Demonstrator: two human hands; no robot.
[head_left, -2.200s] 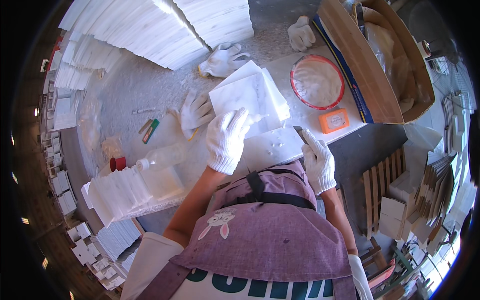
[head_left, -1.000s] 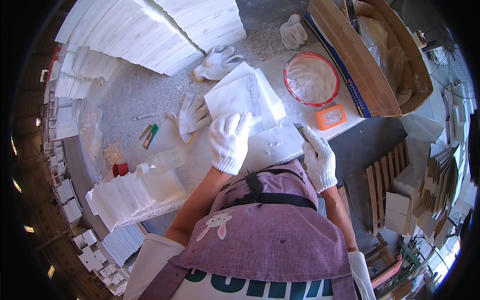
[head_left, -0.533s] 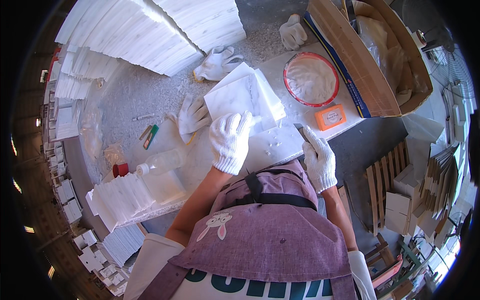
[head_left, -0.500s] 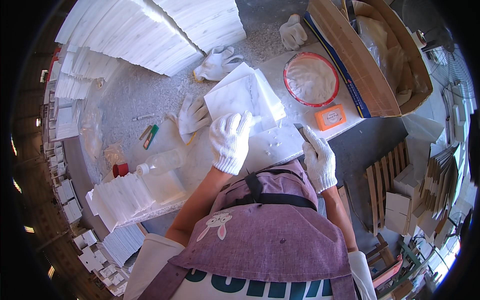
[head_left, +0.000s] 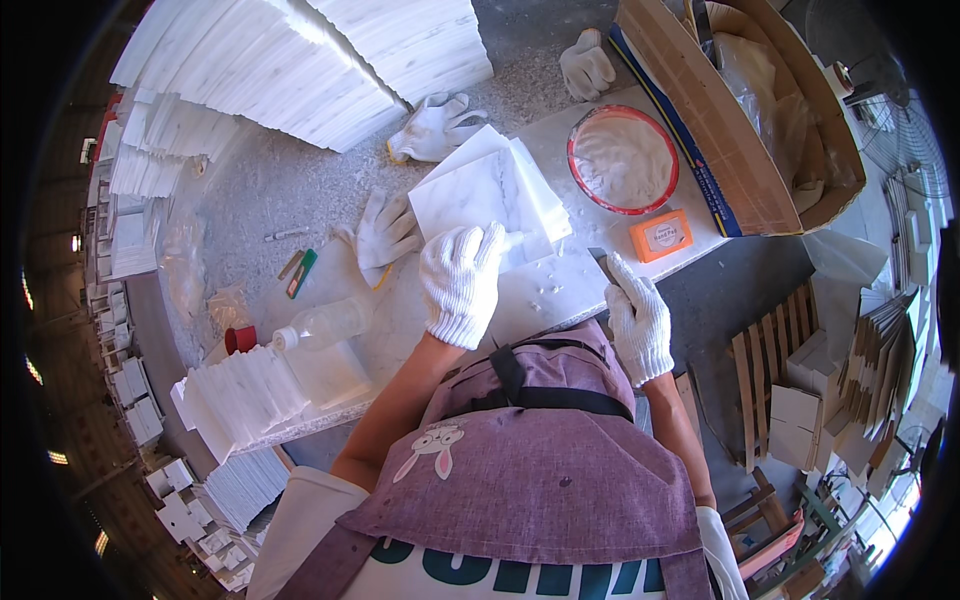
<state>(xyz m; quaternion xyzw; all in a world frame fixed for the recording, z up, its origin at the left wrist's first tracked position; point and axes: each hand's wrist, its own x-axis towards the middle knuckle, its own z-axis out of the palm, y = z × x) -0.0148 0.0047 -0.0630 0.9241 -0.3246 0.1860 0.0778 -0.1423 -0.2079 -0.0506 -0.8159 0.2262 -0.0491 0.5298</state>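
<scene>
My left hand [head_left: 461, 285], in a white knit glove, is closed at the near edge of a small stack of white marble tiles [head_left: 470, 195]. A pale tip shows by its fingers; I cannot make out what it belongs to. My right hand [head_left: 640, 318], also gloved, is closed over the table's front edge, around a thin, dark, blade-like tool [head_left: 598, 254] that is mostly hidden. Small white crumbs [head_left: 551, 283] lie on the bare slab between both hands. Beyond my right hand sit a red-rimmed bowl of white paste [head_left: 622, 160] and an orange hand pad [head_left: 661, 235].
Tall stacks of white tiles [head_left: 270, 70] stand at the far left. Loose gloves [head_left: 435, 128], a green-handled cutter [head_left: 302, 274] and a clear plastic bottle [head_left: 330, 322] lie on the table. An open cardboard box [head_left: 700, 110] stands far right; a wooden pallet [head_left: 770, 370] is below.
</scene>
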